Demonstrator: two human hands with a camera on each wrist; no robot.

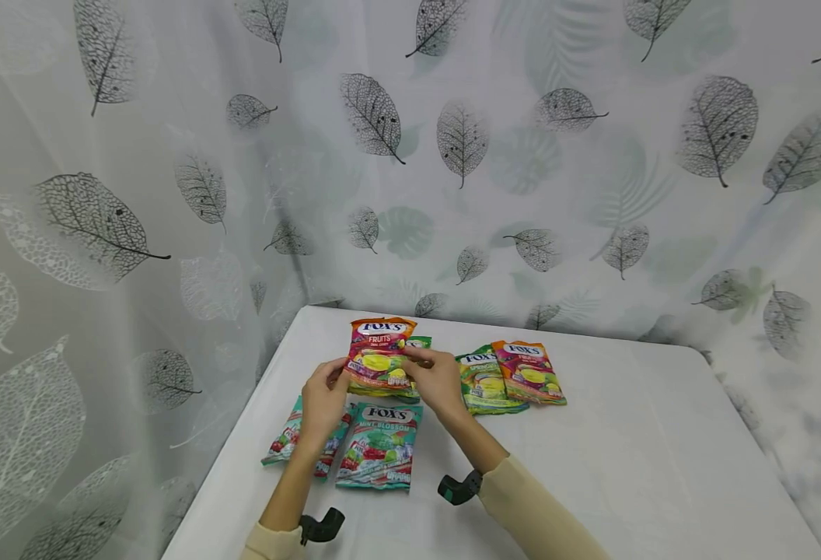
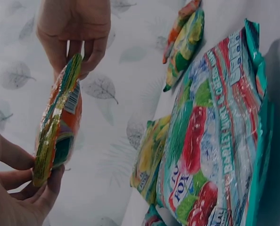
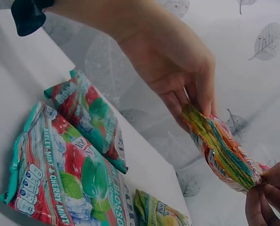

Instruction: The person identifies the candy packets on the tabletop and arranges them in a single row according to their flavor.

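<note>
My left hand (image 1: pixel 325 398) and right hand (image 1: pixel 440 381) pinch opposite sides of an orange and purple Fox's Fruits candy bag (image 1: pixel 379 354). Both wrist views show this bag (image 2: pixel 60 122) edge-on, raised off the table, with fingertips at each end. Partly hidden behind it in the head view is a green candy bag (image 1: pixel 420 342). Nearer me, below the hands, lies a teal Fox's Mint Blossom bag (image 1: pixel 380 447). A second teal candy bag (image 1: pixel 288 437) lies to its left, partly covered by my left hand and forearm.
Right of my right hand, a green Fox's candy bag (image 1: pixel 482 383) lies partly under another orange Fox's bag (image 1: pixel 531 375). All rest on a white table (image 1: pixel 627 451). A leaf-patterned curtain (image 1: pixel 494 202) hangs behind the table and along its sides.
</note>
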